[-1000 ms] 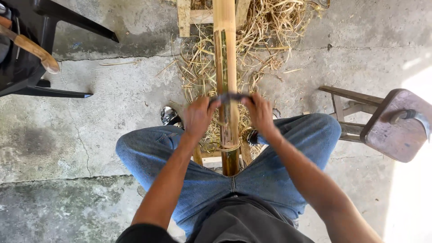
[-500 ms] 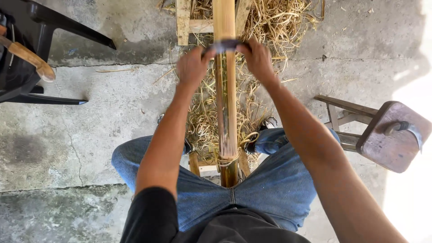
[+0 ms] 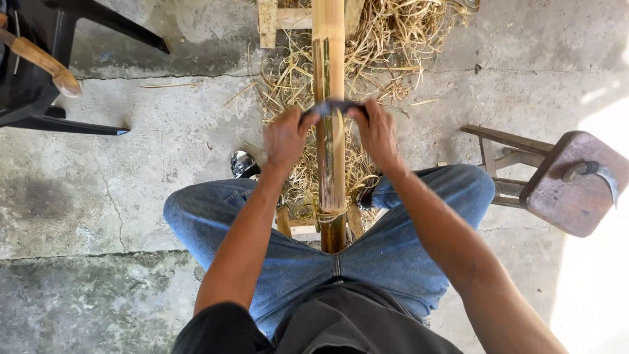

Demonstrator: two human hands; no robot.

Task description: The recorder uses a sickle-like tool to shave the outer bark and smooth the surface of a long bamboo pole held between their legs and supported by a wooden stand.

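My left hand [image 3: 283,137] and right hand [image 3: 377,134] are closed on the two ends of a dark drawknife [image 3: 334,107] laid across the bamboo pole [image 3: 329,78] at centre frame, green skin remaining above, shavings [image 3: 386,33] heaped beyond.

The bamboo pole [image 3: 329,131] runs lengthwise between the knees, resting on a wooden frame [image 3: 275,19]. Shavings [image 3: 393,33] lie beneath and around it. A wooden stool [image 3: 563,183] stands right; a chair [image 3: 39,98] stands left.
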